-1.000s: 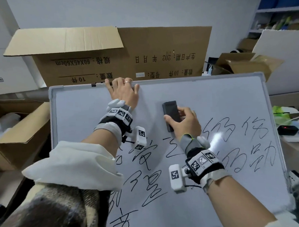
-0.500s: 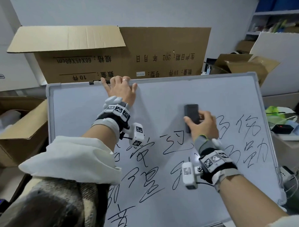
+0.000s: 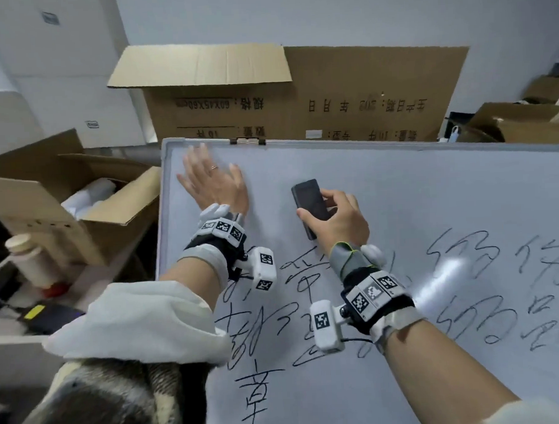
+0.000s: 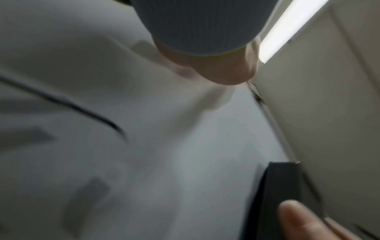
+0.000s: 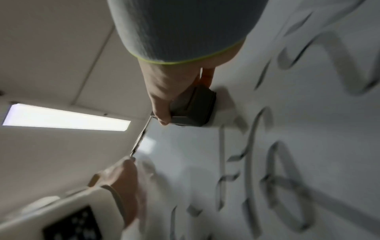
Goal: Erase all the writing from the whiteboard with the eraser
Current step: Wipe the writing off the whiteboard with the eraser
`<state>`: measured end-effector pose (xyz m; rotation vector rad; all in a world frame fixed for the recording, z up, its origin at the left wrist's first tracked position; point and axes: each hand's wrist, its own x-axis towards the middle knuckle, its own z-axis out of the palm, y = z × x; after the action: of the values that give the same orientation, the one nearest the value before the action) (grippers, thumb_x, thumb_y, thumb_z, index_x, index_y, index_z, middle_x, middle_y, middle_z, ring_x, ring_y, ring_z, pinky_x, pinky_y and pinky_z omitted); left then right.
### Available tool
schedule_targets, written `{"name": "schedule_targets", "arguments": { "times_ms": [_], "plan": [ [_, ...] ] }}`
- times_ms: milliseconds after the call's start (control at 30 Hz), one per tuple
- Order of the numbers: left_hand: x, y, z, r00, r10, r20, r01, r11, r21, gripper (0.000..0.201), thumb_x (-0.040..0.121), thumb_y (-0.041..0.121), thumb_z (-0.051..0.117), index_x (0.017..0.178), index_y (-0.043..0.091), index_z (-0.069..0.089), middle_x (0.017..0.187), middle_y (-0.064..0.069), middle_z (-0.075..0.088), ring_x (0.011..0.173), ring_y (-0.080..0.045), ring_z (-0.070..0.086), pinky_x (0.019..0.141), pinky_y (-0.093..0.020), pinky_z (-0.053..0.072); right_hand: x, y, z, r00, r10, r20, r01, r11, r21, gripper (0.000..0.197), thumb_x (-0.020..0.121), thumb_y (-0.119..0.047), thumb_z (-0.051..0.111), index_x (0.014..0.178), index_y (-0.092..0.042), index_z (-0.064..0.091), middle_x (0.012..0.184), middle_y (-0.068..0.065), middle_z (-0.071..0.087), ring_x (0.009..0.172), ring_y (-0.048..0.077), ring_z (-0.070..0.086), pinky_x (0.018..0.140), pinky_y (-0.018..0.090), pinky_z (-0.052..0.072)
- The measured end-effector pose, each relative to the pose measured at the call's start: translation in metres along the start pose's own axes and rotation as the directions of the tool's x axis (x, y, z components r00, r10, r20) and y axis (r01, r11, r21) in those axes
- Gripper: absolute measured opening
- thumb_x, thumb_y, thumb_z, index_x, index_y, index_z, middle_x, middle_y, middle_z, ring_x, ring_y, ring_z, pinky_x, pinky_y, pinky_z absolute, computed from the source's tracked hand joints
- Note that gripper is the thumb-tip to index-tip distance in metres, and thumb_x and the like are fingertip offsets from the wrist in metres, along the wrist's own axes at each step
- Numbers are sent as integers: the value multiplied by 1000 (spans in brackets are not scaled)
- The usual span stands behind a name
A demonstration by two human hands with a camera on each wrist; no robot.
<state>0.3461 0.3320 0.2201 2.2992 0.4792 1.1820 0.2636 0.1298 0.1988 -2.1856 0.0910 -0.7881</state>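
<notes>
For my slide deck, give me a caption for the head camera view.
Right hand presses a black eraser to the whiteboard; left hand lies flat near its top edge.

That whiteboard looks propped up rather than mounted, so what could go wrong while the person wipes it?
The whiteboard seems steadied only by the left hand pressed flat near its top edge; a hard push might shift it.

The right hand grips the eraser by its lower part, so it could tilt and skip strokes.

The rolled-up sleeve lies next to the writing and may smear the ink.
</notes>
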Motion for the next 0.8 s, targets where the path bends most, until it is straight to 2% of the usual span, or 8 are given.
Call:
{"name": "schedule_targets", "arguments": {
  "times_ms": [133, 233, 333, 433, 533, 667, 733, 800],
  "plan": [
    [-13, -78, -30, 939, -344, 6, 343, 939, 26, 76, 81, 49, 45, 145, 10, 40, 150, -10, 42, 140, -29, 36, 115, -51, 21, -9, -41, 46, 983, -145, 111, 143, 989, 28, 51, 62, -57, 77, 108, -39, 63, 101, -14, 57, 87, 8, 60, 64, 23, 43],
    [-19, -136, -53, 756, -612, 232, 640, 766, -63, 75, 90, 63, 33, 136, 6, 49, 137, -14, 53, 125, -32, 48, 105, -41, 30, -33, -66, 83, 958, -198, 208, 190, 980, 59, 52, 62, -57, 77, 108, -38, 64, 101, -13, 57, 89, 9, 60, 65, 23, 42],
    [-33, -158, -68, 565, -586, 580, 715, 699, 10, 95, 86, 81, 17, 110, 2, 64, 106, -12, 64, 93, -28, 54, 93, -37, 37, -58, -74, 105, 932, -257, 255, 240, 966, 97, 51, 60, -55, 78, 106, -37, 65, 98, -12, 56, 87, 10, 61, 66, 25, 46],
    [-42, -161, -66, 562, -592, 578, 697, 715, 54, 107, 65, 97, 6, 79, 10, 68, 83, -7, 70, 79, -26, 63, 92, -40, 46, -83, -73, 116, 898, -323, 299, 310, 946, 91, 53, 57, -55, 80, 106, -38, 67, 96, -12, 58, 85, 9, 61, 65, 27, 49],
    [-46, -162, -58, 601, -567, 564, 666, 745, 40, 103, 72, 93, 7, 70, 9, 67, 76, -10, 69, 74, -29, 63, 84, -39, 49, -94, -67, 113, 876, -377, 303, 390, 921, 17, 54, 59, -57, 80, 108, -39, 68, 94, -12, 59, 84, 9, 59, 60, 25, 46],
    [-48, -159, -53, 625, -548, 556, 646, 763, 24, 95, 79, 87, 10, 66, 8, 61, 78, -11, 68, 75, -32, 62, 75, -37, 46, -57, -42, 79, 990, -134, 52, 135, 991, -7, 57, 66, -53, 77, 119, -39, 63, 103, -8, 55, 97, 15, 57, 70, 29, 51],
    [-51, -158, -54, 620, -543, 567, 646, 763, 24, 93, 81, 86, 10, 67, 8, 60, 75, -9, 66, 69, -30, 59, 69, -35, 41, -43, -36, 66, 999, -25, -27, 26, 1000, 12, 57, 66, -51, 77, 120, -39, 62, 104, -8, 54, 102, 14, 56, 74, 30, 51],
    [-53, -156, -54, 633, -519, 574, 631, 776, 6, 90, 83, 84, 10, 64, 10, 57, 69, -7, 63, 63, -27, 55, 65, -34, 39, -53, -39, 68, 997, -78, 17, 78, 997, -21, 56, 66, -50, 79, 119, -40, 63, 103, -7, 55, 100, 16, 55, 73, 30, 50]
  ]
}}
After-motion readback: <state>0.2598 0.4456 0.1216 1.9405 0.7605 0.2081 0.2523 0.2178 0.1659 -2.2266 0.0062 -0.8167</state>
